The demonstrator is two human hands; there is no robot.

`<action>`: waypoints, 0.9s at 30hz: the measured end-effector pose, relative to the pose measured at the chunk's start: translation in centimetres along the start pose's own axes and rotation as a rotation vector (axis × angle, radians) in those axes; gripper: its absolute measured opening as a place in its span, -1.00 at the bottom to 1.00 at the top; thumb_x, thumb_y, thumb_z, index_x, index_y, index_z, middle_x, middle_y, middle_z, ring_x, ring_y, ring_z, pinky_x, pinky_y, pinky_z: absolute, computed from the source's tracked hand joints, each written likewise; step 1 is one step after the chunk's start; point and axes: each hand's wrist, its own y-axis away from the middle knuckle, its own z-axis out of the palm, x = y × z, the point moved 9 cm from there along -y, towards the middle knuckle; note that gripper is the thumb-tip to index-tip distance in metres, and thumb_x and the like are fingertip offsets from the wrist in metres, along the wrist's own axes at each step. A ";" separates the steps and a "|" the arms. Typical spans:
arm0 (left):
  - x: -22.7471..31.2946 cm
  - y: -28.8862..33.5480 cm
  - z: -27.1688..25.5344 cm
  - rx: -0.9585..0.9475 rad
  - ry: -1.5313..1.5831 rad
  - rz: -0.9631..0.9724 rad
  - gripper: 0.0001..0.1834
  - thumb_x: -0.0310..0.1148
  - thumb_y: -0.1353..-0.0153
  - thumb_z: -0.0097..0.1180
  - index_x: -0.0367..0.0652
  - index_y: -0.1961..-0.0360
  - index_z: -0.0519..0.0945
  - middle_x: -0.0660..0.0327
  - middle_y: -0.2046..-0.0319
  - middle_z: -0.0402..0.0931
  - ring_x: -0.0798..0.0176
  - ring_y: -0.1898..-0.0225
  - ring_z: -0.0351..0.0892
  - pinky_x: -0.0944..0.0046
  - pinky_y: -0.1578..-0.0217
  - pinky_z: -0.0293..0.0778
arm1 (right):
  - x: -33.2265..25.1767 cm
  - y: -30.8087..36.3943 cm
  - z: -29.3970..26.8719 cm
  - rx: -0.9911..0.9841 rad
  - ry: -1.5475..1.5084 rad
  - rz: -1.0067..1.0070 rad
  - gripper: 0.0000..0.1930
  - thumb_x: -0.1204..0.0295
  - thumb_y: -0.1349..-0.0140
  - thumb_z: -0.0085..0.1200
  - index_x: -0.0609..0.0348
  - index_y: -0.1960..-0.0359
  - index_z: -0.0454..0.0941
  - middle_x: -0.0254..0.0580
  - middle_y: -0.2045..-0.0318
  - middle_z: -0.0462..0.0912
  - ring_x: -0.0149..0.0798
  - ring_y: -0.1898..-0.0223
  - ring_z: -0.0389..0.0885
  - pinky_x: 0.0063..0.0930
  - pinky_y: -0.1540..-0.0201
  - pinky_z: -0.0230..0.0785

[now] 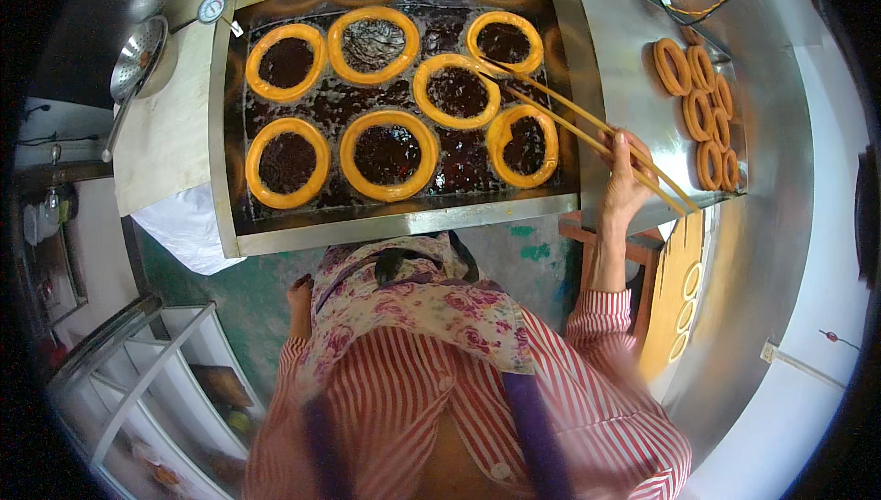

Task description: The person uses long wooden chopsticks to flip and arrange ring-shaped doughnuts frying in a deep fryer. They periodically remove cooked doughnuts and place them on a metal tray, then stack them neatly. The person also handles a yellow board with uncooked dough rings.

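My right hand (626, 179) is closed round a pair of long cooking chopsticks (580, 124). Their far ends reach over a rectangular metal fryer (404, 224) of dark, bubbling oil. The tips lie between two golden fried dough rings, at the right rim of the middle dough ring (459, 121) and the lower edge of the far-right dough ring (505, 18). Several more rings float around them, among them a dough ring (551, 147) near the right wall. Low at my left side hangs my left hand (300, 294), away from the fryer, its fingers too small and shaded to read.
Right of the fryer, fried dough rings (672, 89) rest on a metal tray. Pale rings (680, 350) lie on a wooden board (665, 316) below. A perforated skimmer (140, 55) and a dial thermometer (211, 9) are at left. A metal-framed rack (151, 381) stands lower left.
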 end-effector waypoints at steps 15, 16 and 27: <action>-2.2 -4.7 2.0 -0.069 -0.011 0.055 -0.71 -0.49 -0.03 0.03 -0.35 0.20 0.60 0.02 0.31 0.59 0.21 0.31 0.58 0.33 0.29 0.46 | 3.8 9.1 -10.0 0.249 0.110 0.092 -0.80 0.44 -0.20 0.05 0.40 0.30 0.47 0.05 0.36 0.58 -0.18 0.34 0.63 -0.38 0.29 0.57; -2.0 -4.7 2.0 -0.060 0.002 0.034 -0.71 -0.49 -0.03 0.02 -0.36 0.19 0.60 0.01 0.31 0.59 0.20 0.31 0.58 0.32 0.29 0.46 | 4.1 9.1 -9.5 0.223 0.120 0.046 -0.81 0.44 -0.20 0.05 0.38 0.30 0.48 0.03 0.36 0.59 -0.19 0.34 0.63 -0.38 0.27 0.56; 3.3 0.1 1.4 -0.084 -0.158 0.130 -0.68 -0.44 -0.06 0.03 -0.40 0.16 0.57 -0.02 0.31 0.58 0.17 0.28 0.57 0.31 0.28 0.44 | 5.1 9.5 -6.6 0.097 0.257 0.084 -0.77 0.36 -0.20 0.07 0.34 0.30 0.53 -0.07 0.40 0.62 -0.31 0.36 0.59 -0.42 0.24 0.47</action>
